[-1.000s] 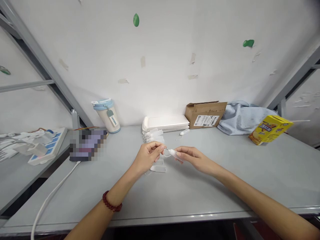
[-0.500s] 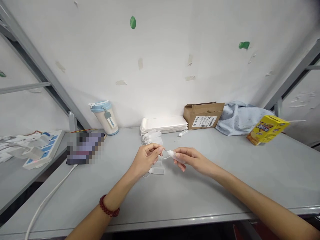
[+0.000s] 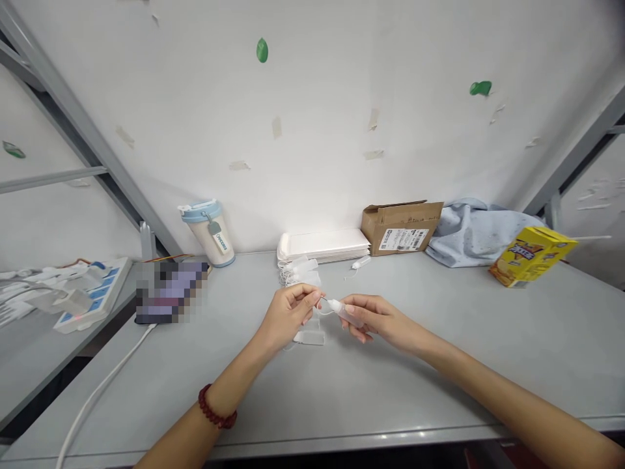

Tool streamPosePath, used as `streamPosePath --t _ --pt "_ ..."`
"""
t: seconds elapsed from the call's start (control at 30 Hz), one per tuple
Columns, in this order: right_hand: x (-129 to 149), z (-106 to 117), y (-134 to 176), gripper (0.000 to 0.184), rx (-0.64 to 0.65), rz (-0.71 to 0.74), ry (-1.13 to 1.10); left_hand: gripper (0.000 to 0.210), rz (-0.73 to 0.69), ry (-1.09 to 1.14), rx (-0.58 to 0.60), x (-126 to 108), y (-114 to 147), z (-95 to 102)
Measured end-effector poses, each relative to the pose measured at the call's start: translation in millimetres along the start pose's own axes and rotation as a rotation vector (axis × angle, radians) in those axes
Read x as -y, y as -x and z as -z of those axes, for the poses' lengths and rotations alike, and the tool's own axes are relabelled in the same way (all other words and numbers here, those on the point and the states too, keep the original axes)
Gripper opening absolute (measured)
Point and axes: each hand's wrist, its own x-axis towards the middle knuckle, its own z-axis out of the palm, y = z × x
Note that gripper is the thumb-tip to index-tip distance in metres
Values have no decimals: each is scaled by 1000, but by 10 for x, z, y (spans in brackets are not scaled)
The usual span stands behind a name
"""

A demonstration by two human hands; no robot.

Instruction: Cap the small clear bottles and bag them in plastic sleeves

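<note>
Bottle (image 3: 355, 315), one, translucent, in my right hand (image 3: 383, 319): its long axis slants, the white nozzle (image 3: 334, 305) pointing leftward toward my left hand (image 3: 288, 316) and projecting past my right fingertips. My right thumb and fingers grip the body; my left thumb and forefinger pinch one thin pin (image 3: 325, 299) near the tip. Beyond: one loose bottle (image 3: 362, 262), one cardboard box (image 3: 400, 228), several overlapping bottles (image 3: 303, 268), uncountable.

Dropper bottle (image 3: 335, 305): translucent body, white nozzle. Bracelet (image 3: 213, 417): dark red. Tumbler (image 3: 209, 240): cream, light-blue lid (image 3: 201, 212). Carton (image 3: 383, 228): plain brown, white label (image 3: 403, 239) printed black. Cloth (image 3: 461, 231): pale blue, dark specks. Snack box (image 3: 534, 257): bright yellow. Power strip (image 3: 92, 298): white, blue panels. Worktop (image 3: 415, 391): grey. Wall (image 3: 317, 78): white, green patches (image 3: 262, 50).
</note>
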Motion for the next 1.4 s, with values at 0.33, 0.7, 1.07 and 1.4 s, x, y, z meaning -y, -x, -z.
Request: streamPosePath --t 0.33,0.7,1.07,1.4 --pt "4 -15 5 34 -22 11 -34 30 43 28 6 -16 5 13" --pt "-21 -16 -2 34 -28 13 -31 28 42 41 0 -28 12 11" --pt "0 6 9 36 -49 24 68 28 -14 -38 32 -3 7 43" --pt "21 12 16 35 -44 31 76 29 44 -20 48 -38 13 40"
